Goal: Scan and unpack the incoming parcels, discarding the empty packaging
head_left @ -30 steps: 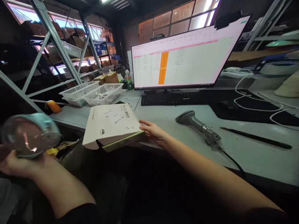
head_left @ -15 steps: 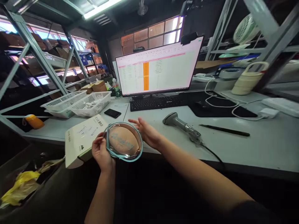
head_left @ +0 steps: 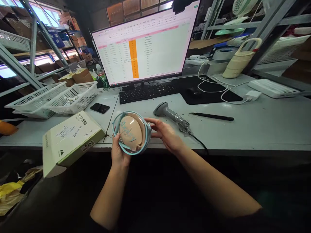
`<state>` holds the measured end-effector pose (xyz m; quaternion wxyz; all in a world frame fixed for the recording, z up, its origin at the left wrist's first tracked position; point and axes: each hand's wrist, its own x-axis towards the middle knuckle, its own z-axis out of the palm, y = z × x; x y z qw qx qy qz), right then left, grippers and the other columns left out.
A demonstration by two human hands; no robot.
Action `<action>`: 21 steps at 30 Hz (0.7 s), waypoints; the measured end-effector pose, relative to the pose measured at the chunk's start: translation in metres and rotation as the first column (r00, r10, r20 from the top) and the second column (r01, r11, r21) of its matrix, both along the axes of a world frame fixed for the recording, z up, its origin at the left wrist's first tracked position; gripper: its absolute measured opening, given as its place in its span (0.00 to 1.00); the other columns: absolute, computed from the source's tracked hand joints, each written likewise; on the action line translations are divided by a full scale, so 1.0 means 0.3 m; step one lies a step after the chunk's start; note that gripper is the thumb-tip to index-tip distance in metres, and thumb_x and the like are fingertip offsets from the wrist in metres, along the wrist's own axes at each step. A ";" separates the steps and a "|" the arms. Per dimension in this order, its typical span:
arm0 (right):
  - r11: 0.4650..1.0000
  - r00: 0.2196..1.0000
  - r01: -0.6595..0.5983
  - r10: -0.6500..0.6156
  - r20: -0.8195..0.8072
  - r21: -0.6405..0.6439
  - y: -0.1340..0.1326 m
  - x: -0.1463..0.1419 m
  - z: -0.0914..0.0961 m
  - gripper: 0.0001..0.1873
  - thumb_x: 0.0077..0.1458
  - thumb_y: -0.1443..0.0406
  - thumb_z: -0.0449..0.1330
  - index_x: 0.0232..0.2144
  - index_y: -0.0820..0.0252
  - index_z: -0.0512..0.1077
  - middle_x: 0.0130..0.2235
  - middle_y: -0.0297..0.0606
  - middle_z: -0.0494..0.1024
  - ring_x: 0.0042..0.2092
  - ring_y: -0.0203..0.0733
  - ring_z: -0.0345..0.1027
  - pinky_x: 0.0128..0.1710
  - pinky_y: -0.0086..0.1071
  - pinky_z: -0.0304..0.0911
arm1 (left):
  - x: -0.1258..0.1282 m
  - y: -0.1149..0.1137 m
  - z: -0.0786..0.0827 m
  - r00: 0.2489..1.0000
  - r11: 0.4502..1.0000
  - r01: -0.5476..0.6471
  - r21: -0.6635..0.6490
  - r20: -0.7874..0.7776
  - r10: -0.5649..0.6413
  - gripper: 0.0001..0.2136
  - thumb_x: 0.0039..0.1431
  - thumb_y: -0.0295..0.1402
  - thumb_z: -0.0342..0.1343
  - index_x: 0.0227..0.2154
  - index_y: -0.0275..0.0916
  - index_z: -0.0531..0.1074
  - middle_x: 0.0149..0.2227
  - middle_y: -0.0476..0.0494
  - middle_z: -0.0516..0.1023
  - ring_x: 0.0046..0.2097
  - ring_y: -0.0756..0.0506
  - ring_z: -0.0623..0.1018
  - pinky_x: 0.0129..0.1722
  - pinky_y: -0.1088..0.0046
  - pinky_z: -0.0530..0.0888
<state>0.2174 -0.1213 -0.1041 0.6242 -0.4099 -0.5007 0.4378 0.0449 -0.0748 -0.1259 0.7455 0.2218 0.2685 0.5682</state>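
A clear round case with light blue edging (head_left: 116, 120) is held tilted up in front of me, over the table's front edge. Inside lies a beige rounded piece (head_left: 130, 132) with blue lettering; its kind I cannot make out. My left hand (head_left: 119, 152) grips the case from below left, thumb over the near rim. On the other side, my right hand (head_left: 163, 132) has its fingers closed against the case's right edge. To the left, a pale green and white box (head_left: 73, 139) with printed labels juts over the table edge.
A grey barcode scanner (head_left: 170, 115) and a black pen-like tool (head_left: 212, 116) lie to the right. A phone (head_left: 99, 107), white baskets (head_left: 84, 97), keyboard (head_left: 148, 93), monitor (head_left: 165, 51) and mouse (head_left: 193, 91) stand behind. A white cable (head_left: 222, 92) loops across the mouse pad.
My right hand, open and apart from the case before, now touches its right edge. The case has turned, showing more of its side. The view has shifted right and downward.
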 end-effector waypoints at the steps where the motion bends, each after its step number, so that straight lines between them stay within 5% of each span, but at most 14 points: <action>1: 0.996 0.990 0.056 -0.064 0.125 0.066 -0.023 0.014 0.000 0.26 0.62 0.44 0.57 0.50 0.55 0.77 0.59 0.43 0.72 0.57 0.51 0.68 0.42 0.38 0.74 | -0.001 0.006 0.005 0.999 0.998 0.034 -0.058 0.030 -0.032 0.22 0.63 0.37 0.54 0.59 0.41 0.69 0.54 0.38 0.78 0.55 0.39 0.78 0.53 0.63 0.77; 5: 0.910 0.757 0.189 -0.374 0.536 0.368 -0.094 0.030 -0.004 0.17 0.62 0.59 0.63 0.52 0.54 0.76 0.52 0.43 0.76 0.52 0.48 0.71 0.50 0.43 0.71 | 0.007 0.000 0.021 0.993 0.987 0.048 -0.151 0.113 -0.031 0.17 0.67 0.35 0.51 0.55 0.38 0.72 0.48 0.38 0.81 0.49 0.42 0.81 0.47 0.66 0.80; 10: 0.777 0.500 0.212 -0.607 0.618 0.593 -0.120 0.004 -0.001 0.14 0.61 0.66 0.63 0.50 0.58 0.76 0.46 0.44 0.77 0.47 0.48 0.71 0.48 0.43 0.70 | 0.008 -0.032 0.030 0.990 0.984 0.055 -0.170 0.134 -0.032 0.19 0.66 0.32 0.53 0.59 0.40 0.69 0.50 0.39 0.81 0.48 0.43 0.81 0.48 0.67 0.79; 16: 0.751 0.437 0.189 -0.641 0.631 0.633 -0.150 -0.033 0.007 0.07 0.62 0.61 0.64 0.39 0.57 0.78 0.36 0.40 0.76 0.39 0.44 0.69 0.37 0.36 0.67 | -0.019 -0.029 0.002 0.960 0.960 0.260 -0.103 0.132 -0.246 0.20 0.68 0.36 0.49 0.60 0.36 0.67 0.52 0.35 0.79 0.57 0.39 0.77 0.57 0.61 0.75; 21: 0.791 0.423 0.249 -0.608 0.672 0.559 -0.154 -0.037 0.026 0.08 0.63 0.61 0.62 0.42 0.55 0.78 0.37 0.41 0.76 0.41 0.45 0.69 0.40 0.38 0.67 | -0.016 -0.032 -0.041 0.978 0.978 0.209 0.002 0.016 -0.209 0.20 0.63 0.38 0.57 0.57 0.40 0.70 0.55 0.37 0.77 0.61 0.37 0.73 0.58 0.56 0.74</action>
